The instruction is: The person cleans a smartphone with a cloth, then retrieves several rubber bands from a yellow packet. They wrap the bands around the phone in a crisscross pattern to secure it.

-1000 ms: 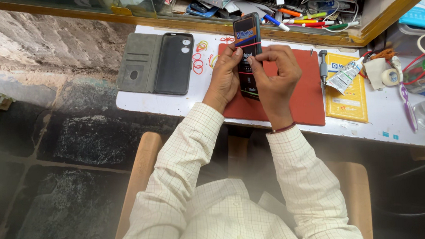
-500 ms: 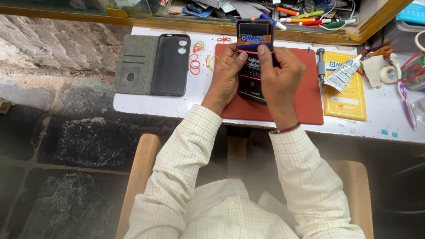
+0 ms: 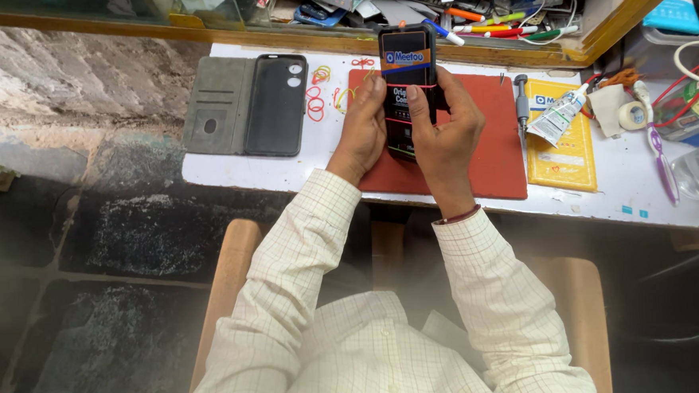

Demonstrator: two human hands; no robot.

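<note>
Both my hands hold a black phone (image 3: 406, 50) with coloured stickers on its screen and thin bands around it, above a red work mat (image 3: 491, 157). My left hand (image 3: 362, 128) grips its left edge, thumb on the screen. Gripping the right edge is my right hand (image 3: 445, 128), whose thumb presses the screen's middle. The phone's lower part is hidden behind my fingers.
An open grey flip case (image 3: 245, 106) lies at the left of the white table (image 3: 284, 172). Loose rubber bands (image 3: 316, 94) lie beside the mat. A screwdriver (image 3: 521, 100), glue tube (image 3: 559, 114), yellow packet (image 3: 563, 157) and tape roll (image 3: 628, 116) sit right. Cluttered shelf (image 3: 475, 14) behind.
The phone has tilted more upright and moved slightly left. My right thumb has slid to the screen's middle and both hands have closed nearer together.
</note>
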